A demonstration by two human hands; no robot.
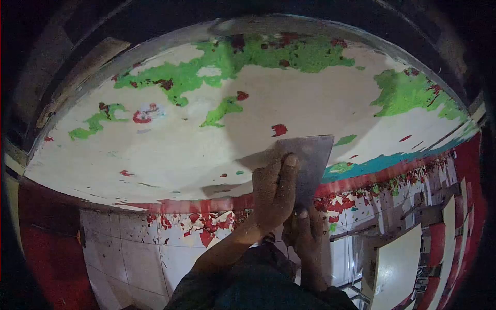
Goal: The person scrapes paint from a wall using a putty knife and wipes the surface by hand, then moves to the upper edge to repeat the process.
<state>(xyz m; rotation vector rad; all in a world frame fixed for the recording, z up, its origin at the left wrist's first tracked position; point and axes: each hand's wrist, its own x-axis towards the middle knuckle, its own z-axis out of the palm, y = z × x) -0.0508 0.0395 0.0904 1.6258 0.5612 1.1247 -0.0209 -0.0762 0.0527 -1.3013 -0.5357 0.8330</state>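
A wide metal scraper (312,157) is held up against a wall (305,98) of pale paint with patches of green and dark red. Its broad top edge lies at the wall surface, just beneath a small red patch (279,129). My left hand (275,194) is closed around the left side of the blade, the thumb pointing up along the metal. Lower down, my right hand (305,230) is closed on the scraper's bottom end, where the handle is mostly hidden by the fingers.
Paint flakes (206,225), mostly red and cream, lie along the wall's foot on the tiled floor (139,248). A red band (232,203) runs along the wall's bottom. White-topped tables (398,263) and red seats stand at the right. Red walls (51,258) flank both sides.
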